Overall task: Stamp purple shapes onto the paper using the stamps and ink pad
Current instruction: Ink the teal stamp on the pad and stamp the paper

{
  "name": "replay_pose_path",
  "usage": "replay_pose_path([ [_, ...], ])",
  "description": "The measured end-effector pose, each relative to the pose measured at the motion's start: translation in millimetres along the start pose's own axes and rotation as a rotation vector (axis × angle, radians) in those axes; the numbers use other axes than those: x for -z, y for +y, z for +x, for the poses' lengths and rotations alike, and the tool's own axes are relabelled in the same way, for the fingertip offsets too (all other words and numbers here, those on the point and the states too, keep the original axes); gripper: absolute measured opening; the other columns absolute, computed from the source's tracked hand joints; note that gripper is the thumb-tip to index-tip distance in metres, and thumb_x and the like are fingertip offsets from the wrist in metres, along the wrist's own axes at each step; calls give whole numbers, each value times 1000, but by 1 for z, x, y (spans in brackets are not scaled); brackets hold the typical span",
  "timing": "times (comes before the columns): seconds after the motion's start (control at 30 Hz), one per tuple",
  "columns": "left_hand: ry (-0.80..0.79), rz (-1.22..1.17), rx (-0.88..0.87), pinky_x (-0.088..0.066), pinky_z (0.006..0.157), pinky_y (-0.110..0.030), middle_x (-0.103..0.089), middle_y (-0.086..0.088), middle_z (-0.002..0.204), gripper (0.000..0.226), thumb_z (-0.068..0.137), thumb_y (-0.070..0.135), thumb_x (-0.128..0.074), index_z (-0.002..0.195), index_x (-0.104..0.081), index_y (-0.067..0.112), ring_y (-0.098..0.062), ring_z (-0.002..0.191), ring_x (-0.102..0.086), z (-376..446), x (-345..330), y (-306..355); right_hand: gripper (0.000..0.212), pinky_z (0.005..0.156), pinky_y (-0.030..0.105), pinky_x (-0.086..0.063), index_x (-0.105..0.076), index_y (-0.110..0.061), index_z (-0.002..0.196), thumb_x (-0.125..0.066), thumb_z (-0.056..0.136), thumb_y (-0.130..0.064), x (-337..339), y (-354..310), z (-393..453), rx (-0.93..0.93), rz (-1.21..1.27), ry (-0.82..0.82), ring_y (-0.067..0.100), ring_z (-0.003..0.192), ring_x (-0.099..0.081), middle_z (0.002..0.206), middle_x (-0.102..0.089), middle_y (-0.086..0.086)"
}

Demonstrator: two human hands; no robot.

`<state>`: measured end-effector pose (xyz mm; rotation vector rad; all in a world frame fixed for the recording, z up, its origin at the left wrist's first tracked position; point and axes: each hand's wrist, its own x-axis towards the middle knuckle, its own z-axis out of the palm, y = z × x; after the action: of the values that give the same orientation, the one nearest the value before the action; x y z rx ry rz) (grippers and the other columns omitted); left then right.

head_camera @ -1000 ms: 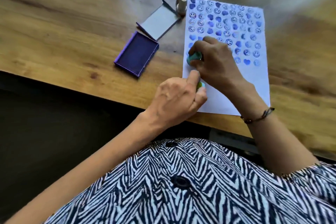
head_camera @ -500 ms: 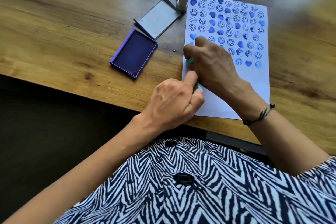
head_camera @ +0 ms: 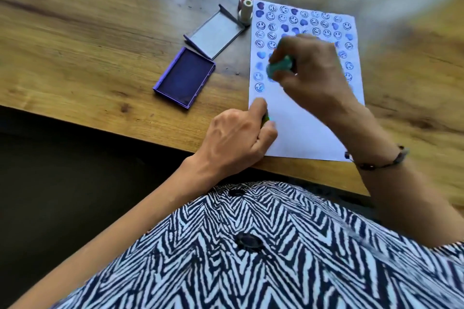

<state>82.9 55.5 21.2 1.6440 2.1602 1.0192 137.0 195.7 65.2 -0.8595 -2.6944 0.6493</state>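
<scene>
The right hand (head_camera: 311, 70), fingers closed on the teal stamp (head_camera: 280, 67), has lifted from the paper (head_camera: 301, 128) since a moment ago and is blurred above the left rows; I judge one print is finished and ink comes next. The left hand (head_camera: 236, 140) still grips a green stamp (head_camera: 265, 118) at the paper's edge. Counted: four stamps, two of them standing (head_camera: 246, 11) by the lid (head_camera: 216, 32); one ink pad (head_camera: 184, 78), open, left of the paper

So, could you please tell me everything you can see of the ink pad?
The ink pad is a shallow rectangular purple case that looks like plastic, open, with a dark violet pad filling it. It lies flat and skewed on the wooden table, left of the paper. Its grey lid lies just behind. Neither hand touches it.
</scene>
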Motion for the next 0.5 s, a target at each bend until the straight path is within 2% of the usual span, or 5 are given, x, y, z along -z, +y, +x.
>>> replay_pose_path([
  [0.07,0,-13,22,-30,56,-35,-53,-11,61,40,84,39,-22,93,-44,7,-36,62,-55,0,-1,1,15,68,43,-57,-65,-20,82,-61,69,-14,27,2,-5,-68,220,128,24,72,-68,74,-64,-1],
  [0.13,-7,-22,38,-32,57,-36,-53,-11,61,33,85,34,-29,93,-45,6,-36,63,-55,1,-1,2,15,61,41,-61,-64,-24,81,-65,69,-15,46,9,-14,-152,349,179,15,60,-69,66,-61,-11],
  [0.33,2,-57,83,-35,60,-35,-52,-7,64,31,84,34,-32,93,-46,8,-37,71,-57,3,-1,3,18,66,47,-61,-64,-23,77,-68,71,-7,34,20,-39,-299,411,117,19,54,-64,63,-58,-4],
  [0.43,5,-337,216,-46,78,-36,-68,-11,91,31,84,34,-36,98,-51,11,-25,88,-62,6,1,4,21,63,37,-61,-63,-25,73,-69,72,-5,19,13,-52,-297,509,83,19,58,-62,66,-57,-4],
  [0.5,29,-624,305,-45,81,-26,-64,-2,92,24,83,31,-43,98,-54,14,-7,81,-58,8,1,2,22,63,30,-61,-63,-27,73,-70,73,-6,14,6,-59,-288,636,58,16,62,-63,69,-59,-3],
])
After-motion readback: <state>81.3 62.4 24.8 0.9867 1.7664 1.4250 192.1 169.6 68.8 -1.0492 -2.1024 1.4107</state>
